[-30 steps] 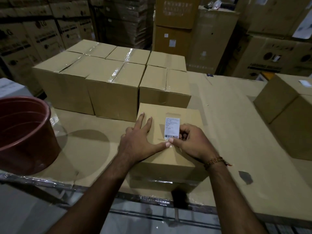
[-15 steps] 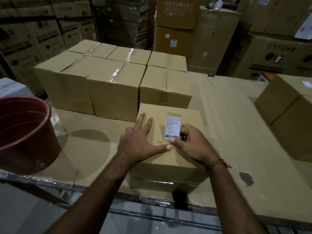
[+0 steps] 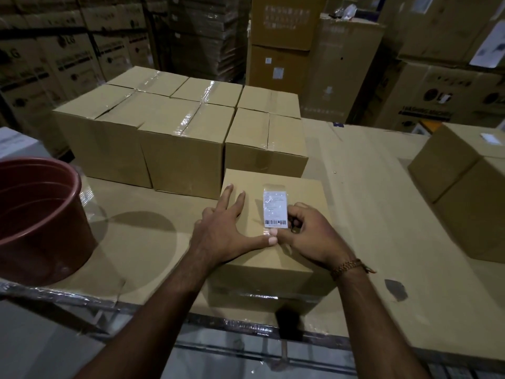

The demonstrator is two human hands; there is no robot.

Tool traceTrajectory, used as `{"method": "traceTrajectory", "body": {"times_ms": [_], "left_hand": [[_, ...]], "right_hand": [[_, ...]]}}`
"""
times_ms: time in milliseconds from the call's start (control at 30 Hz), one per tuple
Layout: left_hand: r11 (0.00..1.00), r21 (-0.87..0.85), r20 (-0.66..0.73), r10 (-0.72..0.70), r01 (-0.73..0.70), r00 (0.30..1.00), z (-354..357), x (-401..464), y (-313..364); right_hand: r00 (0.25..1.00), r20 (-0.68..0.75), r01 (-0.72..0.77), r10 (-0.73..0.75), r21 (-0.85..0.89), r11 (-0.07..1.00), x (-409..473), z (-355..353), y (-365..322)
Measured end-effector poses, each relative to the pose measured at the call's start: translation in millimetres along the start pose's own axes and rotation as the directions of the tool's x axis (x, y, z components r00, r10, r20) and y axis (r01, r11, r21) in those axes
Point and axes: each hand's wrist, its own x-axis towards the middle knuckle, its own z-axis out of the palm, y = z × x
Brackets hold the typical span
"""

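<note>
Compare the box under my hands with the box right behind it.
The near box carries a white barcode label on top; the box behind shows only clear tape along its seam. The near box is lower; the box behind stands taller. The left hand and right hand rest on the near box; the box behind is untouched. Both are plain brown cardboard, closed.

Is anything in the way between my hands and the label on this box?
Nothing visible. The left hand lies flat on the box, and the right hand touches the label directly.
</note>
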Motion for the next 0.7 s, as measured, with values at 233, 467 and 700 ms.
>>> {"method": "traceTrajectory", "body": {"times_ms": [233, 467, 700], "left_hand": [[0.997, -0.083, 0.017, 0.006, -0.005, 1.000, -1, 0, -3], [0.992, -0.128, -0.010, 0.004, -0.005, 1.000, -1, -1, -1], [0.992, -0.129, -0.019, -0.002, 0.000, 1.000, -1, 0, -2]], "right_hand": [[0.995, -0.092, 0.033, -0.040, -0.075, 0.997, -6, 8, -6], [0.993, -0.116, 0.041, -0.035, 0.049, 0.998, -6, 8, 1], [0.991, -0.130, 0.019, 0.017, 0.272, 0.962, -3, 8, 9]]}}
